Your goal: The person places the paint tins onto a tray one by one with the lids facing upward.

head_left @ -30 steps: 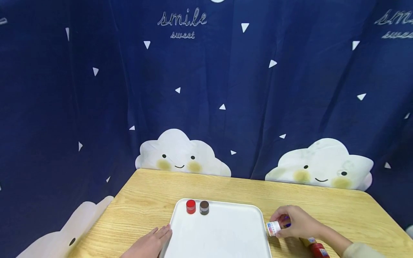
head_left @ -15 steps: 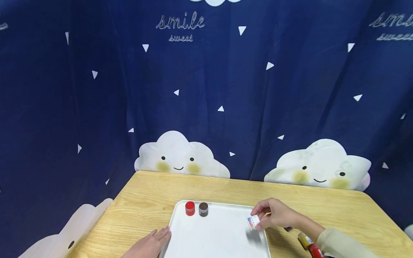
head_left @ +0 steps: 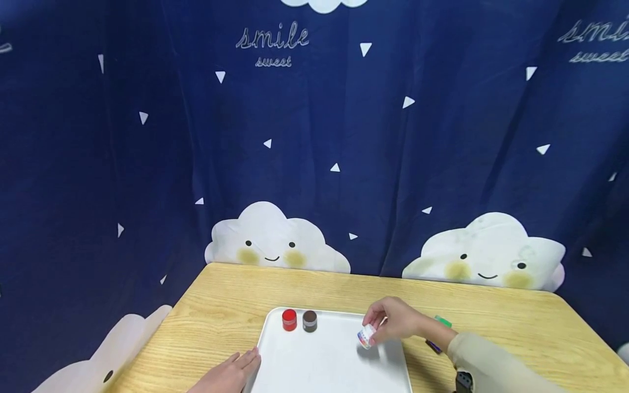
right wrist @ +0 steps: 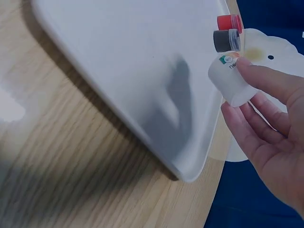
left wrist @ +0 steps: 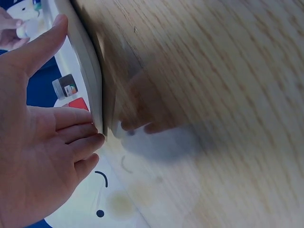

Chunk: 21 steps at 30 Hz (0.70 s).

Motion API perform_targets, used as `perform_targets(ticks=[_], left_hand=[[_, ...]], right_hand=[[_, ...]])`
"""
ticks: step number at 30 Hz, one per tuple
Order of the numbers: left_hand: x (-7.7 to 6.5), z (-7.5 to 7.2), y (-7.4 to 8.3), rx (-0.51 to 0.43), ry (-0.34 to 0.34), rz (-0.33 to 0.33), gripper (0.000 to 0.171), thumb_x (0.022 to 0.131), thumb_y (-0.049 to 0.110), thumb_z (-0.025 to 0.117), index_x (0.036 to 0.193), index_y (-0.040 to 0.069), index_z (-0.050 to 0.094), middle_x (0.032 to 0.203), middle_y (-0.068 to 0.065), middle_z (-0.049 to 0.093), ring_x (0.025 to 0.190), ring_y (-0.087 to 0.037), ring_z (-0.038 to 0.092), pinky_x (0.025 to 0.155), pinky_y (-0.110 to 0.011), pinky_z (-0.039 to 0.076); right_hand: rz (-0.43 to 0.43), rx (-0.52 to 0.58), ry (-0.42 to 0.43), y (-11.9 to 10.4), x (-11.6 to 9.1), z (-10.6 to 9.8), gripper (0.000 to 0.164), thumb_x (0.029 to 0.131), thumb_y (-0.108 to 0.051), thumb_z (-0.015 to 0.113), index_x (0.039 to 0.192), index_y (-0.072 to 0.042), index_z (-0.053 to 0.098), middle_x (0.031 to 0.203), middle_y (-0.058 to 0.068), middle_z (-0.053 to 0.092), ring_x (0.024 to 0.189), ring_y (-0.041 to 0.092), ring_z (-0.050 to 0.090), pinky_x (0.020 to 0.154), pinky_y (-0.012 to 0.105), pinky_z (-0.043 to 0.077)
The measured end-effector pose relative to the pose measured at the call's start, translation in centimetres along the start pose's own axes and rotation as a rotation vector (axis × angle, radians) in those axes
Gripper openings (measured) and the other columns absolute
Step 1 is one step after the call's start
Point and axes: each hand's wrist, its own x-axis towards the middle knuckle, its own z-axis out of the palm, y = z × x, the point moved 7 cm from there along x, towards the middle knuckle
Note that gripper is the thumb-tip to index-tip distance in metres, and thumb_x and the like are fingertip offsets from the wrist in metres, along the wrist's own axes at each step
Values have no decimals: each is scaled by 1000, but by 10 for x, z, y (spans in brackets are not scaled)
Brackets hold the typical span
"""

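My right hand (head_left: 393, 319) pinches a small white paint jar (head_left: 366, 337) between thumb and fingers. The jar is tilted and hangs over the right part of a white tray (head_left: 324, 365), casting a shadow on it. In the right wrist view, a printed label shows on the white jar (right wrist: 230, 81). Near the tray's far left corner, a red jar (head_left: 289, 321) and a dark brown jar (head_left: 309, 322) stand side by side. My left hand (head_left: 231, 373) lies against the tray's left edge with its fingers straight, as the left wrist view also shows.
Right of the tray, a green item (head_left: 443, 321) and a dark purple item (head_left: 433, 346) lie on the wooden table (head_left: 521, 322), partly hidden by my right forearm. A dark blue curtain (head_left: 314, 136) with clouds hangs behind the table.
My right hand has carried the white jar leftward from beside the tray to above it. The yellow and red jars at right are now covered by my sleeve. My left hand stays put.
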Motion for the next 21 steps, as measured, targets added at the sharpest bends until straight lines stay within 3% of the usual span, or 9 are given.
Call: perform_targets(ticks=[12,21], left_hand=[[0,1,-2,4,11,9,83,80,63,61,129,-4,56,135,-19,58,127,-26,56,103,-41,50],[0,0,0,2,7,9,84,80,65,59,130,-3,56,135,-19,58,127,-26,56,103,-41,51]], right_hand=[[-62,-222,-7,-15,28,15,24,65,-2,82,84,1,69,74,9,71,65,3,62,60,12,52],[-46,-346,-21,-19,49,26,24,64,-6,84,83,-3,70,73,4,71,62,0,55,57,11,45]])
